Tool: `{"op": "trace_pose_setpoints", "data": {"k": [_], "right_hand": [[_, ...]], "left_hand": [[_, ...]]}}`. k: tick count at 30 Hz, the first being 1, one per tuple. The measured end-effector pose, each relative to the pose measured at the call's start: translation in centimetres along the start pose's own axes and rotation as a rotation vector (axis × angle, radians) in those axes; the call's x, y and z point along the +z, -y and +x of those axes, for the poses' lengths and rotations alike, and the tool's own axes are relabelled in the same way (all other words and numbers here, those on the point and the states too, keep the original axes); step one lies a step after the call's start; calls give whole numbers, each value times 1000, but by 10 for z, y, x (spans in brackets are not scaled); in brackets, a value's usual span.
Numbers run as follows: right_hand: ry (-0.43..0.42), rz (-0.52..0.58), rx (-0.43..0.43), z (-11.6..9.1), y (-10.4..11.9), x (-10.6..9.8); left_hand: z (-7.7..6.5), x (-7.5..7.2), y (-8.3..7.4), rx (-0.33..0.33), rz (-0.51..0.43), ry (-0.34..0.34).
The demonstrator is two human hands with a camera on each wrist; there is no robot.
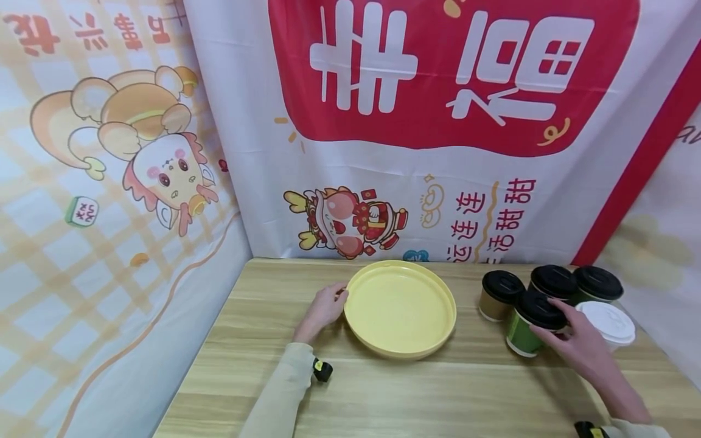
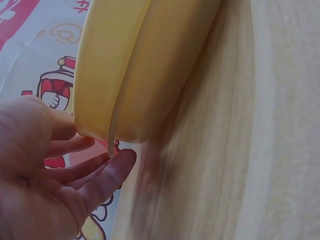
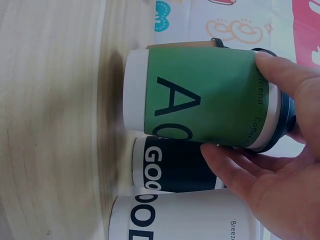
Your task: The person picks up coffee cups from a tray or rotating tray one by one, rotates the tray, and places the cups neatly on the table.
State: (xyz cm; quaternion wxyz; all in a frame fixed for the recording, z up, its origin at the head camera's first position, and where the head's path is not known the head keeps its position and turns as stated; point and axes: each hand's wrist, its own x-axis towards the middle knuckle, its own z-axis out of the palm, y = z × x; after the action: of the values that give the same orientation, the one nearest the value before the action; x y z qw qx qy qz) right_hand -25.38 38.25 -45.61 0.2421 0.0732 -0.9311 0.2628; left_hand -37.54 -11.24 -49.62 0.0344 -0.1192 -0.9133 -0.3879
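Observation:
A round yellow tray with a raised rim lies on the table. My left hand holds it by its left edge, with the thumb and fingers around the rim. Over on the right, my right hand grips a green paper coffee cup near its black lid. The thumb is on one side of the cup and the fingers on the other. Right beside this hand stands a white cup with a white lid; its lettered side shows in the right wrist view.
Behind the green cup are a brown cup with a black lid and two more black-lidded cups, one in the middle and one at the right. A printed cloth hangs along the table's back edge, another on the left.

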Motion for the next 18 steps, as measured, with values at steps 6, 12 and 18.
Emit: {"op": "trace_pose_setpoints", "data": {"k": [6,12,18], "right_hand": [[-32,64,-85,1,-3,4],[-18,59,-81,0,-3,3],[19,16,-69,-7,-1,-2]], "left_hand": [[0,-1,-1,-2,-11,-3],[1,-3,-2,20,-11,-10],[-2,-4,-3,12,-10,11]]}}
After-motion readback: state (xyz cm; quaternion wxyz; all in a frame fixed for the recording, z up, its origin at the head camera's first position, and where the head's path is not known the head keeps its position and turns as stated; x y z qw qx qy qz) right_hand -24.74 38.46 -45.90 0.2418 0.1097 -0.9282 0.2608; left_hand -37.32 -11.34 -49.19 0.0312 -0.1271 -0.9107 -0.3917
